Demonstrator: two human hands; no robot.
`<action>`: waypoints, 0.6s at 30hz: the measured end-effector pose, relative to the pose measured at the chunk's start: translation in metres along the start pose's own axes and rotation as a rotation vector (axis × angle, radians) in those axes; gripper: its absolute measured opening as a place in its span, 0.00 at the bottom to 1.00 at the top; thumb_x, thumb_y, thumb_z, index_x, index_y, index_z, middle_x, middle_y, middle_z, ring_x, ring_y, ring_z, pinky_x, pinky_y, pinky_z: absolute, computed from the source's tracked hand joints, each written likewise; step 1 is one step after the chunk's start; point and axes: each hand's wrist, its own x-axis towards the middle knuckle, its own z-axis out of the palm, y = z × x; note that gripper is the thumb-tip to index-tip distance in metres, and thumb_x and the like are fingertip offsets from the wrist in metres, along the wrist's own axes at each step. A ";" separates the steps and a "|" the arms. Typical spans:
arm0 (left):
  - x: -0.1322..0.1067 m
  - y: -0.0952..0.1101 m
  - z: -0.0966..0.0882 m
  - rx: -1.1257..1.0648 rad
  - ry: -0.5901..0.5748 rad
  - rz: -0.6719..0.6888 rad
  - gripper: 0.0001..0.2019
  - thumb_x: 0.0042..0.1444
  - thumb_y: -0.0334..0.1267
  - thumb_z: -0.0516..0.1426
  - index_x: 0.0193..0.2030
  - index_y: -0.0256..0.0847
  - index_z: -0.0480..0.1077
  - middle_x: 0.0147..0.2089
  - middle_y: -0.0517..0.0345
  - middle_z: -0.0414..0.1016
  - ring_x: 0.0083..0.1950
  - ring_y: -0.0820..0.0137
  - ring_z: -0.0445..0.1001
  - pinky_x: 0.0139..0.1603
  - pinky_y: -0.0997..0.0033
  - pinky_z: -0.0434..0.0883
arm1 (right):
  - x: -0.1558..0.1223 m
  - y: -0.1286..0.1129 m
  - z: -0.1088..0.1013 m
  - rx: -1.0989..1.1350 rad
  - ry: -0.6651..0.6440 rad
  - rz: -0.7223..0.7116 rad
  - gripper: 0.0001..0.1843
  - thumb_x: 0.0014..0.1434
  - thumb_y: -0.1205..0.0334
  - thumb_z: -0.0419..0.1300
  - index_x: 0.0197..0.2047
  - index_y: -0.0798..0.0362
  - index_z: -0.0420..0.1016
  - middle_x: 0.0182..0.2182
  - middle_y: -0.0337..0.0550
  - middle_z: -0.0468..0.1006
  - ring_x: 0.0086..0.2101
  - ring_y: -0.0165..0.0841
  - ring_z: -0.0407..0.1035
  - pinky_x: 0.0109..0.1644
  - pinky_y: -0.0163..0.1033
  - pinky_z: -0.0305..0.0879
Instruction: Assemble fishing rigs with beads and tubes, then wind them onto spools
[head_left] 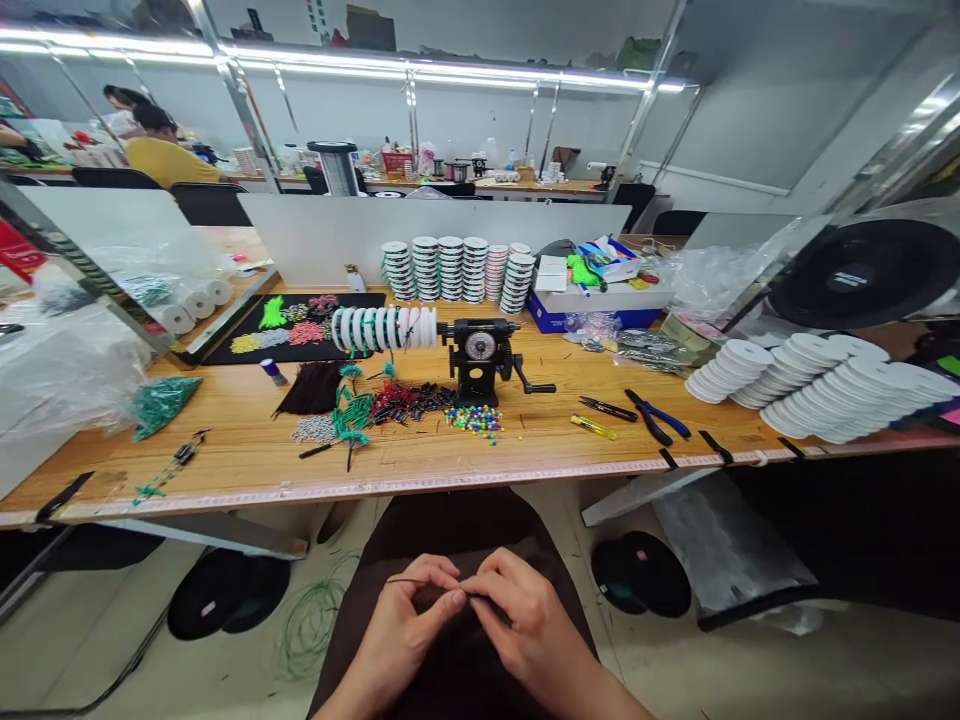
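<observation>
Above my lap, my left hand (414, 622) and my right hand (523, 612) meet with their fingertips pinched together. A thin dark strand (405, 581) runs out across the fingers of my left hand. Its other end vanishes between the fingertips of both hands, too small to make out there. Beyond the hands, on the wooden table (525, 450), a black hand-cranked winder (480, 360) carries a row of white spools (384, 328) on its shaft. Small coloured beads (476, 422), red and black pieces (409, 402) and green pieces (352, 410) lie before it.
Cutting pliers (660, 418), tweezers (607, 409) and a yellow-handled tool (592, 427) lie to the right. White discs (817, 385) are stacked at the far right, wound spools (450, 268) at the back. A black mat (225, 345) holds coloured piles. Green line (309, 625) lies coiled on the floor.
</observation>
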 end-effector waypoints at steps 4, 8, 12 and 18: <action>-0.003 0.003 -0.002 -0.026 0.023 0.000 0.14 0.52 0.49 0.64 0.27 0.40 0.74 0.35 0.53 0.76 0.41 0.63 0.73 0.45 0.66 0.68 | -0.004 0.006 0.005 0.014 0.048 -0.007 0.10 0.64 0.72 0.55 0.39 0.51 0.77 0.33 0.44 0.73 0.33 0.34 0.70 0.37 0.37 0.67; -0.008 0.001 0.001 -0.116 0.023 -0.050 0.16 0.49 0.51 0.66 0.27 0.39 0.72 0.33 0.54 0.75 0.38 0.65 0.71 0.43 0.68 0.67 | -0.006 0.013 0.013 0.056 0.051 -0.056 0.10 0.64 0.70 0.55 0.40 0.50 0.77 0.31 0.43 0.71 0.30 0.34 0.69 0.34 0.36 0.67; -0.008 0.003 -0.004 -0.252 -0.105 -0.224 0.23 0.44 0.59 0.66 0.28 0.40 0.69 0.30 0.55 0.75 0.31 0.69 0.73 0.34 0.70 0.68 | -0.009 0.015 0.022 0.220 0.078 0.050 0.11 0.65 0.58 0.57 0.33 0.49 0.77 0.27 0.42 0.73 0.28 0.34 0.68 0.33 0.37 0.65; 0.016 0.034 -0.090 0.016 0.133 -0.114 0.21 0.48 0.60 0.62 0.29 0.42 0.68 0.26 0.59 0.72 0.29 0.69 0.72 0.34 0.70 0.69 | -0.013 0.015 0.027 0.692 0.057 0.618 0.30 0.53 0.29 0.60 0.27 0.51 0.67 0.17 0.35 0.67 0.16 0.26 0.53 0.20 0.34 0.49</action>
